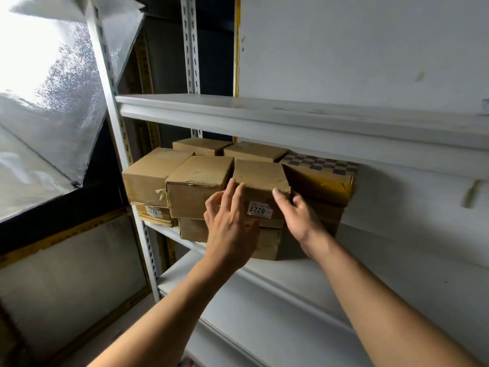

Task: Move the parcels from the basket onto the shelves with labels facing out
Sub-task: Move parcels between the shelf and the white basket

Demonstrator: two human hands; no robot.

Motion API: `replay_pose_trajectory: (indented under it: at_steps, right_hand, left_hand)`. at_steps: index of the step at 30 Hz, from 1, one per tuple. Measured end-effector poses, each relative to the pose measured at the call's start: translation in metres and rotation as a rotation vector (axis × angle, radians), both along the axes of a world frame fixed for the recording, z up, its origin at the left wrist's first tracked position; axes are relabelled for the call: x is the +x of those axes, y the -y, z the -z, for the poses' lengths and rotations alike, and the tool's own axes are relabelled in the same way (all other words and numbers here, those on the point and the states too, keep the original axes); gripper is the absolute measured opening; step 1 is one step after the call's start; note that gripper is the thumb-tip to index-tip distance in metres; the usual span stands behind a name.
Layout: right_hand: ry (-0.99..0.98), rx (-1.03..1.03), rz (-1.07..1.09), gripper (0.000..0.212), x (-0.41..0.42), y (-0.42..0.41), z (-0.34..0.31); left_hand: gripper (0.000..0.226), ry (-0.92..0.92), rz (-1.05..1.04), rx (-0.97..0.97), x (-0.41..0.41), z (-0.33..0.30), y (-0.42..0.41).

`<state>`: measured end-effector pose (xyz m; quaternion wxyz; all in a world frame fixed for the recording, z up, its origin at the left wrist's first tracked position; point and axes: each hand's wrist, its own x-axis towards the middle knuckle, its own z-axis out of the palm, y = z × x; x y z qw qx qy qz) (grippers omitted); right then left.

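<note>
On the middle shelf (330,282), top of the stack: the parcel (260,181) sits between my hands, label (258,209) facing me, printed upside down. Left hand (229,229) has straight, spread fingers touching its front-left edge. Right hand (299,215) is curled at the right corner; can't tell if it grips. Both equally near. Likely next: a final nudge back, then release.

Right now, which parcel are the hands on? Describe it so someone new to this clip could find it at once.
Find the white metal shelf unit and its cluster of brown cardboard parcels on the middle shelf. The parcel sits on the top layer at the front, between the left hand and right hand. Unlike its neighbours, its front bears a white label reading 0227, upside down.
</note>
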<state>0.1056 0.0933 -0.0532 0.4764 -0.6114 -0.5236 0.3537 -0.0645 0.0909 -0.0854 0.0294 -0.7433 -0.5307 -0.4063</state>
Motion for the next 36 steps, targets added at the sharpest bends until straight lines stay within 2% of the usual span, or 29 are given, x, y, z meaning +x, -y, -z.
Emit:
replay_pose_trajectory:
  at_steps: [2, 4, 5, 8, 9, 11, 13, 18, 22, 26, 32, 36]
  right_hand:
    - [-0.069, -0.021, 0.051, 0.098, 0.005, -0.006, -0.002]
    - [-0.177, -0.022, 0.104, 0.126, 0.019, -0.02, 0.002]
    - [-0.237, -0.035, 0.117, 0.13, 0.026, -0.028, 0.004]
    - [-0.339, -0.126, 0.084, 0.11, 0.038, -0.035, 0.003]
    - [-0.349, -0.141, 0.069, 0.1, 0.038, -0.034, 0.001]
    - [-0.361, -0.13, 0.051, 0.078, 0.038, -0.032, 0.002]
    - [-0.355, -0.082, 0.069, 0.064, 0.034, -0.026, 0.002]
    - [-0.417, 0.124, 0.101, 0.061, 0.033, 0.004, 0.002]
    - [-0.484, 0.198, 0.035, 0.038, 0.04, 0.043, 0.001]
    - [-0.467, 0.236, 0.082, 0.05, 0.053, 0.088, 0.02]
    - [-0.371, 0.276, 0.242, 0.057, 0.073, 0.175, 0.053]
    - [-0.353, 0.293, 0.382, 0.058, 0.09, 0.246, 0.064]
  left_hand:
    - [0.09, 0.056, 0.079, 0.015, 0.01, 0.002, 0.005]
    - [0.086, 0.2, 0.226, -0.047, 0.018, 0.003, 0.013]
    - [0.083, 0.299, 0.291, -0.081, 0.019, 0.003, 0.015]
    - [0.079, 0.608, 0.274, -0.22, 0.019, 0.002, 0.011]
    - [0.075, 0.65, 0.243, -0.291, 0.02, 0.0, 0.008]
    - [0.058, 0.672, 0.251, -0.393, 0.023, -0.006, 0.005]
    - [0.052, 0.722, 0.296, -0.424, 0.027, -0.01, 0.008]
    - [0.047, 0.783, 0.311, -0.364, 0.027, -0.002, 0.021]
    - [0.054, 0.83, 0.418, -0.323, 0.028, 0.004, 0.032]
    - [0.049, 0.888, 0.653, -0.408, 0.035, 0.012, 0.039]
    - [0.071, 0.885, 0.954, -0.519, 0.072, 0.038, 0.077]
    - [0.058, 0.855, 1.115, -0.61, 0.107, 0.05, 0.12]
